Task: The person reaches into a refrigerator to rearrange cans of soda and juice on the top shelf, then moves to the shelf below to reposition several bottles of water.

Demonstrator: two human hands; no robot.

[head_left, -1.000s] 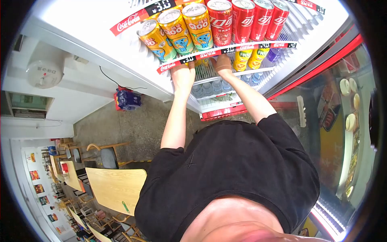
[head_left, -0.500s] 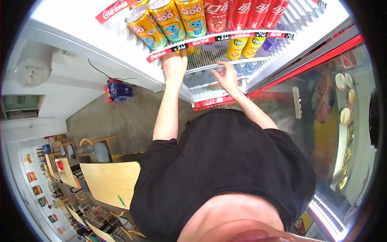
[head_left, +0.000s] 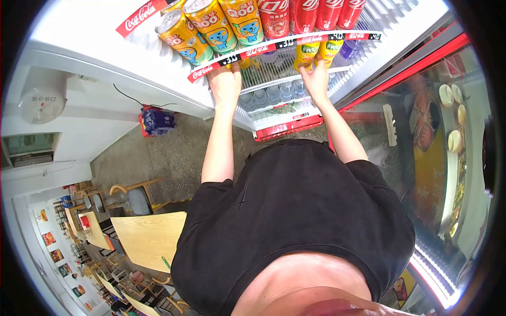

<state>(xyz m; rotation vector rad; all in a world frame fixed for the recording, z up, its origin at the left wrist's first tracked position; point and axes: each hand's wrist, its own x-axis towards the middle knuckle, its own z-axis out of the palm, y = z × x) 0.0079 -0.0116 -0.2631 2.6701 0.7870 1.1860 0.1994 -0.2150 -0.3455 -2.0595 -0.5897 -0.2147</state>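
Observation:
An open drinks fridge shows shelves of drinks. On the upper shelf [head_left: 258, 51] stand yellow Qoo cans [head_left: 213, 30] at the left and red cola cans [head_left: 303, 16] at the right. My left hand [head_left: 225, 88] reaches under the left end of that shelf, its fingertips hidden behind the price strip, near yellow items. My right hand [head_left: 315, 83] is at the lower ends of two yellow bottles [head_left: 307, 53] on the second shelf, fingers closed around their bottoms. A purple bottle [head_left: 349, 49] stands just right of them.
Clear bottles [head_left: 273, 94] line a lower shelf. The fridge door [head_left: 400, 73] stands open at the right. A purple-and-red package [head_left: 156, 121] lies on the floor at left. Wooden tables [head_left: 147, 239] and chairs [head_left: 138, 200] are lower left.
My right hand has moved right and up to the yellow bottles. My left hand stays under the upper shelf's left end. The view has shifted slightly.

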